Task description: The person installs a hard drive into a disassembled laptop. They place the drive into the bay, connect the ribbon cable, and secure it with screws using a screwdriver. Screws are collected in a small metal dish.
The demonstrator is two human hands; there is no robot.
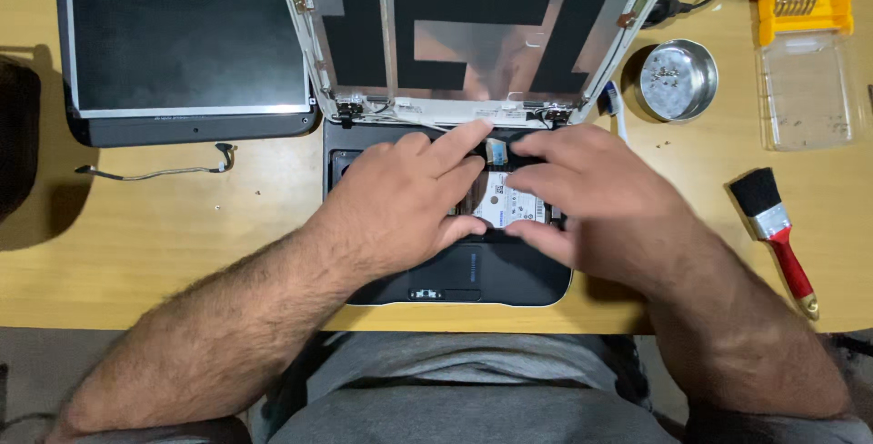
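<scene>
Now both hands press on the white-labelled drive (509,200) in the laptop base (455,276) at the bench's near edge: left hand (409,199) fingers spread flat, right hand (591,194) fingers pinching its sides.

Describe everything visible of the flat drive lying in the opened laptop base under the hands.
The drive is a flat rectangular unit with a white printed label on top, apparently metal-cased. It lies flat in the opened black laptop base, just below the hinges. The left hand covers its left edge, fingers reaching over its top; the right hand grips its right side, fingers across the top and lower edges. Most of it is hidden.
</scene>
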